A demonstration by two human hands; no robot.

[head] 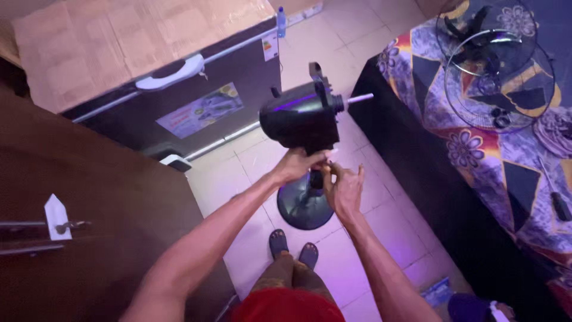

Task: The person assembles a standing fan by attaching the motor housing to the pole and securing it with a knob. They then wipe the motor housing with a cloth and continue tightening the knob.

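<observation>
Head view, looking down on a tiled floor (351, 42): a person standing in dark sandals (293, 243) works with both bare hands at the underside of a black standing-fan motor housing (301, 122), which sits stripped of blade and guard atop its stand, its bare white shaft (359, 98) pointing toward the bed. The left hand (297, 164) is clenched at the lower edge of the housing, fingers pressed up against it where it meets the neck of the stand. The right hand (345, 189) is just beside it, thumb and forefinger pinched at the same spot on something too small to tell, the other fingers spread loose. Directly below the hands the fan's round black base (298, 210) rests on the floor, just ahead of the sandals. To the right, a bed covered with a patterned purple sheet (471, 128) carries the fan's wire guards (497, 68) and, near the frame's edge, a screwdriver (557, 200). To the upper left stands a dark chest freezer (196, 101) with a white handle and a sheet of cardboard (119, 42) on its lid. A brown wooden door (89, 197) fills the left.
</observation>
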